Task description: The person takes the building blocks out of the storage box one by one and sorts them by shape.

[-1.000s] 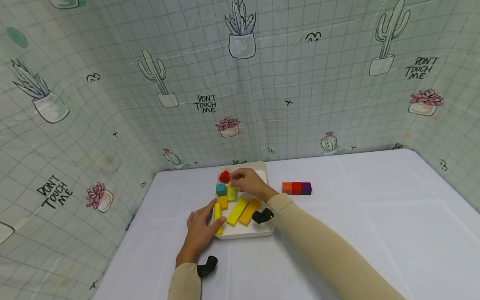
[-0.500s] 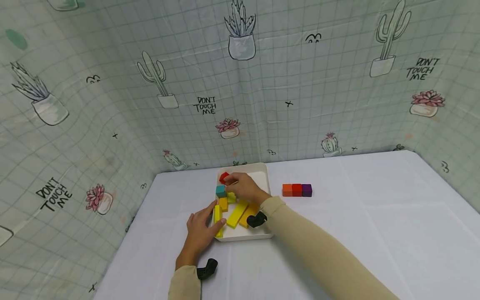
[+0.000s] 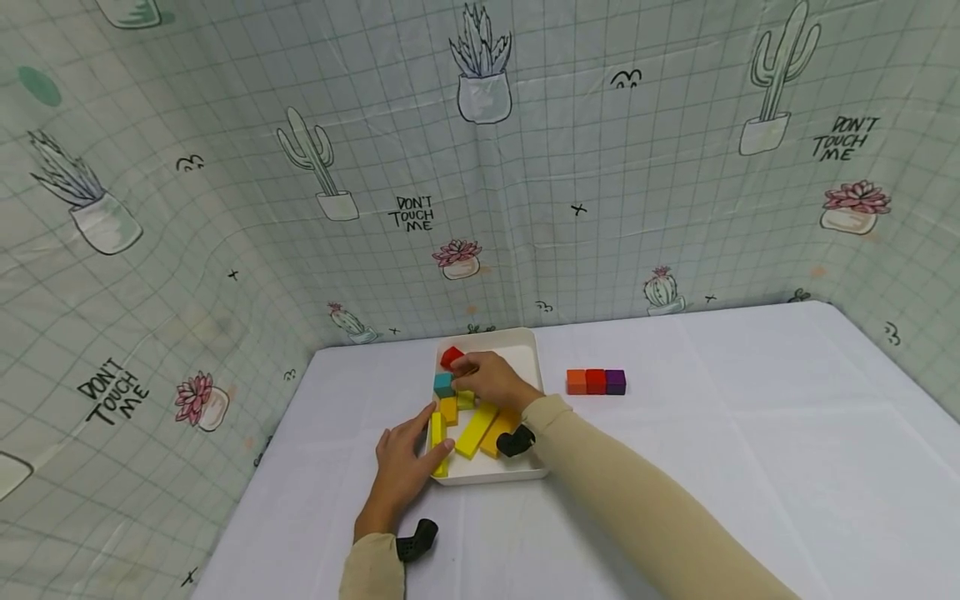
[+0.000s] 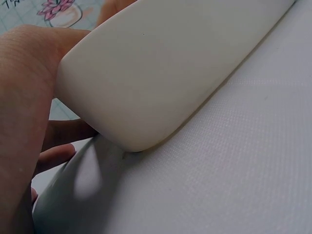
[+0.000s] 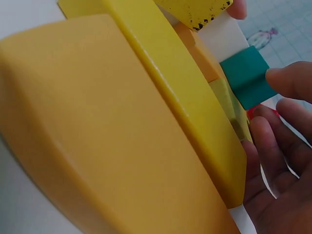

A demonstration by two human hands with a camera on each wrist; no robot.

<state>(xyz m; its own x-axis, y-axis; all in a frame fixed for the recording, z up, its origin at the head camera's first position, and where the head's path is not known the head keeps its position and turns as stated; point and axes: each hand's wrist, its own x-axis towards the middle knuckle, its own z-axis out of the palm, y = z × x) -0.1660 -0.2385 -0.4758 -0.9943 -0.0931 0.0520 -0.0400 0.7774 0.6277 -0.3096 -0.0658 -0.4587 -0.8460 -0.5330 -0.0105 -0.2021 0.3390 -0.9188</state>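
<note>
Would worry most about the far left corner of the tray point(image 3: 510, 340), set near the worktop's point(image 3: 697, 475) far edge. Pretty crowded in there: teal cube point(image 3: 443, 384) against the left edge, red block point(image 3: 452, 357) just beyond, lime block point(image 3: 466, 401) and amber block point(image 3: 448, 410) on the near side. Can see right hand point(image 3: 491, 379) right over that cluster, thumb against the teal cube, fingers bent close to the red block. Can't tell if actually pinching or just nudging. Could easily shove the wrong one, with so little fingertip room.

Also wary of the black wrist camera point(image 3: 516, 442), low over the amber bar point(image 3: 492, 439) near the tray's right edge. Might snag that or the yellow bar point(image 3: 476, 432) if dropped any lower.

Looks fairly secure with left hand point(image 3: 401, 467) gripping the tray's near left corner, thumb over the rim by the left bar point(image 3: 438, 433). Squeezed too hard, might skid the tray or shift that bar. Wouldn't swing the right sleeve point(image 3: 637, 492) either, given the cube row point(image 3: 596, 382) past the tray's right edge.

For text: only "DON'T TOUCH ME", repeated on the backdrop point(image 3: 577, 150). Can't spot any brand or label on blocks or tray.
</note>
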